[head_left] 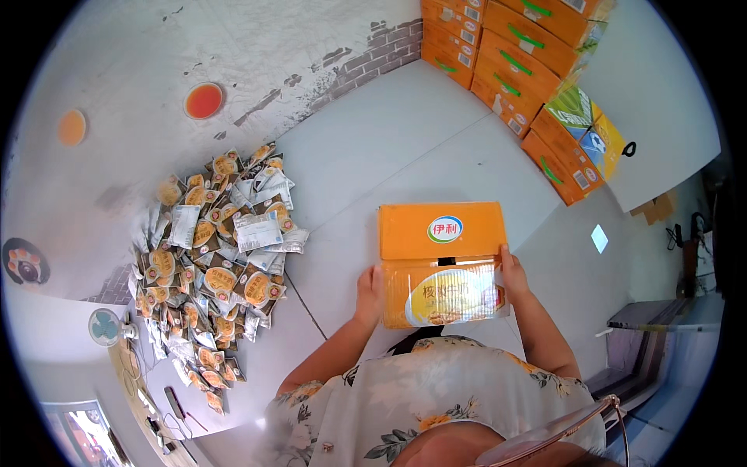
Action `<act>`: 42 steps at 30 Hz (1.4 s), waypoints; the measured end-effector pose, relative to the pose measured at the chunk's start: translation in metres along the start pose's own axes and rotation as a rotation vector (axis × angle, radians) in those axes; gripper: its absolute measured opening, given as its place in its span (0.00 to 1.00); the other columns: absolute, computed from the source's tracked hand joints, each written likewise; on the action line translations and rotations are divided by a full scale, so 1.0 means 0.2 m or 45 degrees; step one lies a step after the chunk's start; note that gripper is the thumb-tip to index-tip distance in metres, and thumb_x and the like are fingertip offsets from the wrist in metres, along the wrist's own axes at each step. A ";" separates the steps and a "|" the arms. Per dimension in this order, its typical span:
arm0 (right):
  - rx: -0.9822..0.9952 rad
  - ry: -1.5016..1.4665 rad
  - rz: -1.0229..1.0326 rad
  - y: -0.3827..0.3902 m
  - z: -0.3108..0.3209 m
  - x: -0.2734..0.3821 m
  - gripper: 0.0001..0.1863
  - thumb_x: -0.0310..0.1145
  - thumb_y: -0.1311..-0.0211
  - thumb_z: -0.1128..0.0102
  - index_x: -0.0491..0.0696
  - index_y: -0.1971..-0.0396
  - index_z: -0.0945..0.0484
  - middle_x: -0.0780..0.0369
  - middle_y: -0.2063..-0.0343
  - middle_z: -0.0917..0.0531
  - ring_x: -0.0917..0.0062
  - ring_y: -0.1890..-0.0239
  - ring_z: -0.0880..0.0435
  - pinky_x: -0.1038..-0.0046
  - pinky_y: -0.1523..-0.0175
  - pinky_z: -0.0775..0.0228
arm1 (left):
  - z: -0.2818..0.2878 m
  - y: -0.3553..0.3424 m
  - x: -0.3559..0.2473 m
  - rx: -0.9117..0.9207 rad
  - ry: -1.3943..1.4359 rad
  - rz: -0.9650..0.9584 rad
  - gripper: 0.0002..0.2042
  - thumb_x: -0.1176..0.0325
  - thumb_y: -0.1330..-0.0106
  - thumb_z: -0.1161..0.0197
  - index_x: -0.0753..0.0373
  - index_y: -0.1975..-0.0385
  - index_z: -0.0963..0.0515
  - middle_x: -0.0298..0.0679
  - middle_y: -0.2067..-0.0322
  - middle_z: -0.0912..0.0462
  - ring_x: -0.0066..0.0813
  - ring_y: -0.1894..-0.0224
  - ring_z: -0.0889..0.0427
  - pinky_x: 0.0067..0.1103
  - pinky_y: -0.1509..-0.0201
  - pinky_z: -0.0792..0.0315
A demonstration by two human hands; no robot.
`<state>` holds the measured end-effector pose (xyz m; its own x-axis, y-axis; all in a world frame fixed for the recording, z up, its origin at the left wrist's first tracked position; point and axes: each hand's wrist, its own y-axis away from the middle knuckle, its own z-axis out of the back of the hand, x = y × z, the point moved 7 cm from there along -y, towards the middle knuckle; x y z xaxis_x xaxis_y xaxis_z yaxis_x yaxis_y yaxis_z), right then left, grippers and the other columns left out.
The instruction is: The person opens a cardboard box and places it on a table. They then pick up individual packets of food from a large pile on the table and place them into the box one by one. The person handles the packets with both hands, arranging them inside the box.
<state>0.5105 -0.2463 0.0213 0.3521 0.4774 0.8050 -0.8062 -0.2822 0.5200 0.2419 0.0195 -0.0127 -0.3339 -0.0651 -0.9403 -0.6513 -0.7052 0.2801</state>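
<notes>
An orange cardboard box [443,294] with a wide top panel and an oval design lies before me, its left and right sides between my hands. My left hand [367,300] grips the box's left side, fingers partly hidden at its edge. My right hand [512,274] holds the right side near the seam between the upper and lower panels. To the left of the box lies a large heap of flat pouches [224,282], silver and brown with round orange labels.
Stacked orange cartons with green handles [513,70] stand at the back right, beside a yellow-and-green box [603,148]. A small fan [103,327], a wooden ledge [132,373] with cables and a dark elongated object [177,402] are at lower left. Dark furniture [646,315] lines the far right.
</notes>
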 end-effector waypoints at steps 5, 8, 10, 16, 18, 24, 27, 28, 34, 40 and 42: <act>0.078 0.022 0.048 -0.06 -0.04 -0.03 0.43 0.65 0.35 0.56 0.34 0.47 0.28 0.53 0.53 0.21 0.69 0.51 0.23 0.72 0.45 0.34 | -0.10 -0.20 -0.15 -0.040 0.399 0.146 0.22 0.54 0.24 0.57 0.69 0.46 0.31 0.43 0.53 0.22 0.30 0.50 0.23 0.27 0.47 0.27; 0.094 0.184 0.050 -0.04 -0.03 0.01 0.42 0.64 0.35 0.54 0.34 0.46 0.28 0.51 0.51 0.21 0.67 0.49 0.23 0.70 0.43 0.34 | -0.15 -0.22 -0.09 0.073 0.425 0.172 0.21 0.56 0.24 0.55 0.68 0.43 0.33 0.43 0.51 0.22 0.30 0.49 0.23 0.27 0.45 0.27; 0.094 0.230 0.031 -0.08 -0.02 -0.06 0.41 0.63 0.34 0.53 0.35 0.46 0.28 0.52 0.52 0.21 0.67 0.50 0.22 0.70 0.45 0.32 | -0.15 -0.21 -0.09 0.128 0.472 0.199 0.20 0.58 0.24 0.54 0.67 0.42 0.33 0.43 0.49 0.23 0.31 0.48 0.24 0.27 0.44 0.28; 0.149 0.024 0.007 0.12 -0.05 0.03 0.34 0.54 0.32 0.49 0.35 0.46 0.29 0.55 0.54 0.20 0.73 0.53 0.22 0.72 0.48 0.30 | -0.13 -0.15 -0.08 0.135 0.624 0.213 0.18 0.62 0.24 0.55 0.65 0.40 0.35 0.42 0.46 0.25 0.30 0.45 0.26 0.27 0.42 0.30; 0.195 -0.081 0.044 0.07 -0.06 -0.06 0.31 0.52 0.31 0.48 0.36 0.46 0.28 0.56 0.55 0.19 0.75 0.55 0.21 0.73 0.49 0.30 | -0.12 -0.14 -0.06 0.182 0.600 0.190 0.18 0.63 0.24 0.55 0.65 0.40 0.35 0.42 0.45 0.26 0.31 0.44 0.26 0.27 0.41 0.31; 0.062 0.242 0.087 0.06 -0.01 -0.06 0.36 0.58 0.35 0.48 0.37 0.46 0.27 0.52 0.56 0.17 0.67 0.55 0.18 0.70 0.49 0.28 | -0.11 -0.11 -0.10 0.277 0.464 -0.105 0.21 0.60 0.24 0.56 0.65 0.37 0.38 0.43 0.43 0.28 0.33 0.42 0.28 0.28 0.38 0.34; 0.058 0.271 0.080 0.06 -0.03 -0.03 0.41 0.63 0.40 0.46 0.37 0.47 0.26 0.49 0.55 0.17 0.64 0.54 0.17 0.68 0.48 0.28 | -0.11 -0.05 -0.16 0.196 0.438 0.024 0.24 0.57 0.25 0.56 0.64 0.36 0.40 0.43 0.41 0.31 0.35 0.40 0.31 0.28 0.37 0.35; 0.060 0.258 0.065 0.06 -0.02 -0.04 0.41 0.64 0.40 0.45 0.37 0.47 0.26 0.50 0.55 0.17 0.64 0.54 0.17 0.68 0.48 0.28 | -0.12 -0.06 -0.14 0.209 0.436 0.072 0.24 0.55 0.25 0.56 0.64 0.36 0.40 0.43 0.40 0.32 0.35 0.39 0.31 0.29 0.36 0.36; 0.215 0.333 -0.006 0.01 -0.02 -0.09 0.40 0.65 0.42 0.45 0.37 0.52 0.21 0.51 0.58 0.16 0.64 0.54 0.17 0.69 0.48 0.28 | -0.18 -0.02 -0.15 0.291 0.587 0.336 0.26 0.51 0.25 0.58 0.65 0.36 0.40 0.44 0.39 0.32 0.39 0.38 0.32 0.31 0.35 0.36; 0.309 0.229 0.105 -0.05 0.12 -0.19 0.41 0.66 0.42 0.46 0.38 0.52 0.21 0.51 0.58 0.16 0.63 0.54 0.17 0.68 0.47 0.28 | -0.33 0.12 -0.15 0.269 0.597 0.436 0.27 0.51 0.26 0.59 0.67 0.38 0.38 0.44 0.40 0.30 0.39 0.40 0.29 0.31 0.37 0.33; 0.362 0.090 0.126 -0.04 0.24 -0.24 0.42 0.67 0.42 0.46 0.38 0.52 0.22 0.51 0.58 0.16 0.63 0.54 0.17 0.68 0.47 0.28 | -0.45 0.16 -0.17 0.275 0.563 0.390 0.26 0.51 0.26 0.59 0.67 0.39 0.37 0.44 0.41 0.29 0.39 0.40 0.28 0.31 0.37 0.32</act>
<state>0.5230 -0.3075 -0.0087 0.2369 0.4897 0.8391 -0.6662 -0.5468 0.5072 0.2943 -0.0644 0.0109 -0.2432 -0.5652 -0.7883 -0.7097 -0.4504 0.5418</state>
